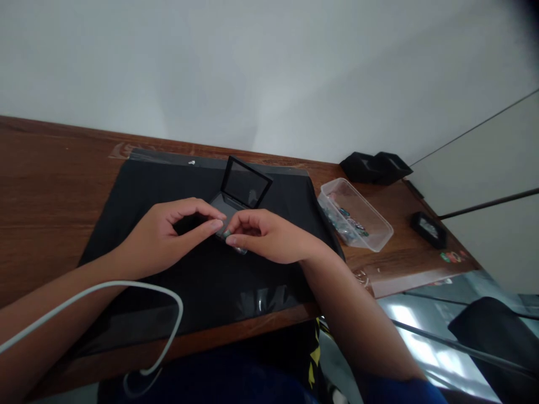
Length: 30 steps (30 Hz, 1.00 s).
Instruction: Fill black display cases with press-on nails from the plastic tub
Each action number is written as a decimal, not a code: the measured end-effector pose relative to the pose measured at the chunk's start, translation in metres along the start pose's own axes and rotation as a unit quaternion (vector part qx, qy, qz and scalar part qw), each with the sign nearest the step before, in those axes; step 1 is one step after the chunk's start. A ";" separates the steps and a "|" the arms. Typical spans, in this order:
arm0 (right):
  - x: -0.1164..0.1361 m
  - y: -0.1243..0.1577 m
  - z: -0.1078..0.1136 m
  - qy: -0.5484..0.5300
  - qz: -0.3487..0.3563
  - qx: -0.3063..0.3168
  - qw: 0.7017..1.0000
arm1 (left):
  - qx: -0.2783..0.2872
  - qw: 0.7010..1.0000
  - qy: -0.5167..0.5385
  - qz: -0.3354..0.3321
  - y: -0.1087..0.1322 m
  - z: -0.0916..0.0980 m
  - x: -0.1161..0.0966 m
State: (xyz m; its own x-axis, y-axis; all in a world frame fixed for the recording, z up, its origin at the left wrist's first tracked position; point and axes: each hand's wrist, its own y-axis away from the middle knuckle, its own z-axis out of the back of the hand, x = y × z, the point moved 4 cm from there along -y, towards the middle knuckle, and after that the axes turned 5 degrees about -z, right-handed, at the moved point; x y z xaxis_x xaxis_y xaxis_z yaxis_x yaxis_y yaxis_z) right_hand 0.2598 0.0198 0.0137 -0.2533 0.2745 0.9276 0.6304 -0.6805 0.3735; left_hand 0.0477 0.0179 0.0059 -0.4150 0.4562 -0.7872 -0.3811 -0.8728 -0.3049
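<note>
Both hands meet over a black mat (138, 185) on a wooden table (46, 168). My left hand (168, 235) is curled, thumb and forefinger pinched together at their tips. My right hand (265, 235) is closed too, and between the fingertips of the two hands sits a small greenish item (227, 233) with a bit of clear wrapping under it. Just behind the hands stands a small black case (242, 191) with its clear lid tilted up.
A clear plastic tub (370, 224) with several small coloured pieces stands right of the mat. Black boxes (374, 167) sit at the back right, another small black box (428, 229) nearer the table's right edge. A white cable (138, 286) loops over my left forearm.
</note>
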 end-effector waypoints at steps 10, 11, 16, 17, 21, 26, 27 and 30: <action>-0.001 -0.004 0.012 0.009 -0.006 -0.049 0.999 | -0.019 0.995 -0.092 -0.041 -0.012 -0.002 0.022; -0.001 -0.004 0.013 0.015 -0.012 -0.058 0.998 | -0.008 0.994 -0.096 -0.050 -0.014 -0.003 0.025; 0.002 -0.002 0.015 0.068 -0.029 -0.105 0.992 | 0.013 0.990 -0.123 -0.067 -0.025 -0.008 0.035; 0.003 -0.002 0.015 0.080 -0.031 -0.115 0.990 | 0.015 0.989 -0.129 -0.070 -0.025 -0.009 0.036; 0.003 -0.004 0.016 0.126 -0.035 -0.150 0.980 | 0.024 0.988 -0.139 -0.067 -0.026 -0.012 0.036; 0.001 -0.006 0.016 0.152 -0.042 -0.164 0.974 | 0.020 0.989 -0.139 -0.046 -0.027 -0.011 0.036; 0.001 -0.006 0.016 0.158 -0.042 -0.168 0.972 | 0.022 0.990 -0.135 -0.040 -0.026 -0.010 0.037; 0.001 -0.005 0.017 0.176 -0.040 -0.180 0.967 | 0.039 0.991 -0.126 -0.034 -0.024 -0.007 0.040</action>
State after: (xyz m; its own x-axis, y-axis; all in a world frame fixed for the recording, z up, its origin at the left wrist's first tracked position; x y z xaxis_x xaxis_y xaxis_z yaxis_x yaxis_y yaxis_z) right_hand 0.2688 0.0352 0.0130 -0.5644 0.1309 0.8151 0.3183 -0.8765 0.3611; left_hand 0.0459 0.0565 -0.0220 -0.5753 0.5503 -0.6052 -0.4738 -0.8273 -0.3019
